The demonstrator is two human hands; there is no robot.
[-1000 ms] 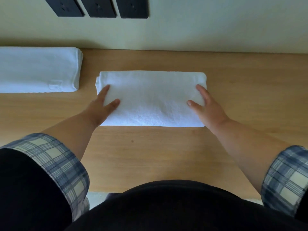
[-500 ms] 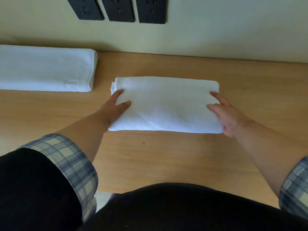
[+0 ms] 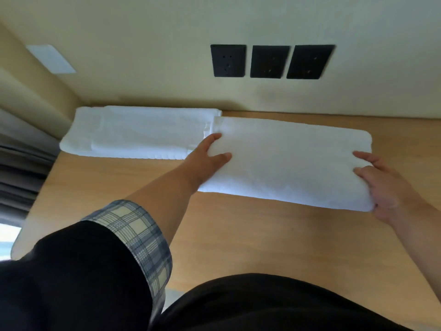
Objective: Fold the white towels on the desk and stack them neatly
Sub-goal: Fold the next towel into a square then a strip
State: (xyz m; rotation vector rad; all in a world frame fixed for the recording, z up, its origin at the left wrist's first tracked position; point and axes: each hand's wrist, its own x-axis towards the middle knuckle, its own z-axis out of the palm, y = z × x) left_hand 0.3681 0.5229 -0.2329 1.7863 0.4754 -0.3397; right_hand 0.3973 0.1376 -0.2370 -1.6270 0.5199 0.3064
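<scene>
At the far left of the desk (image 3: 238,235), close against the wall (image 3: 143,44), one folded towel (image 3: 140,132) lies flat with its long side running left to right. This looks like the base of the stack.

Just right of it, the person's left hand (image 3: 207,158) grips the left end of a second towel (image 3: 286,161). A finger and the thumb press on top; I cannot see whether the other fingers curl underneath. This second towel is folded into a thick oblong and spans the middle of the desk, below the three black sockets (image 3: 269,60). Its far left corner already overlaps the right end of the folded towel. It seems to be held just clear of the wood, though that is hard to tell.

At the right end, the right hand (image 3: 386,189) clasps the towel the same way, with thumb and forefinger on top and the palm wrapped against the end.

I'd say the folding of this piece is done and the stacking step is in hand. The next move calls for carrying it further left, keeping both ends level so the folds don't slip. It must then be lowered squarely so its edges line up with the towel beneath.
</scene>
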